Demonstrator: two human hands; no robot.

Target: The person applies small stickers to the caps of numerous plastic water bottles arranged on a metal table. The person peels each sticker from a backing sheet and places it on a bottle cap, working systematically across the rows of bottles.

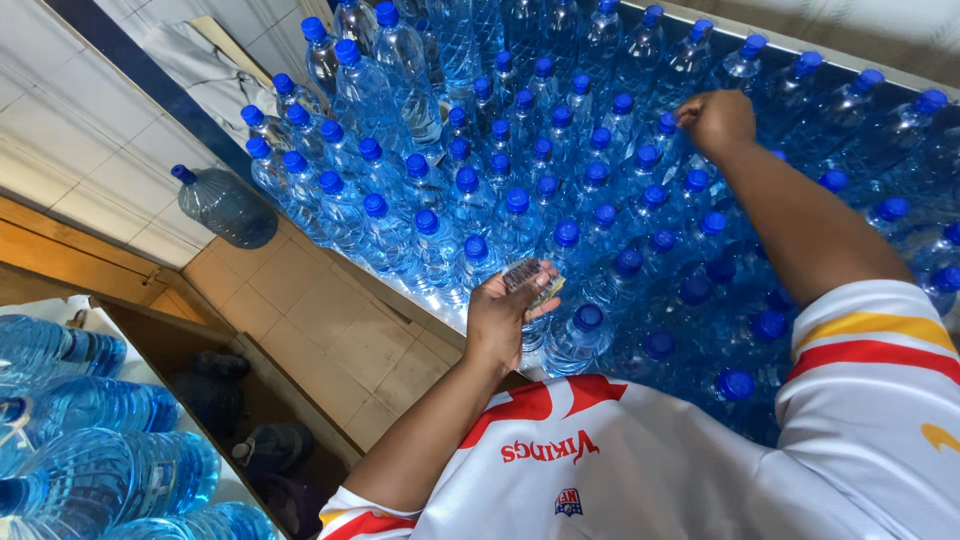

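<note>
bottles [520, 170] packed on table [440, 305] | jug [225, 205] on floor (left of table)

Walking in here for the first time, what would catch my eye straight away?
A dense crowd of clear water bottles with blue caps fills the table from the centre to the far edge. Over them, the person's right hand reaches to a cap near the back, while the left hand holds a small stack of labels at the near edge. A large water jug sits on the tiled floor to the left.
</note>
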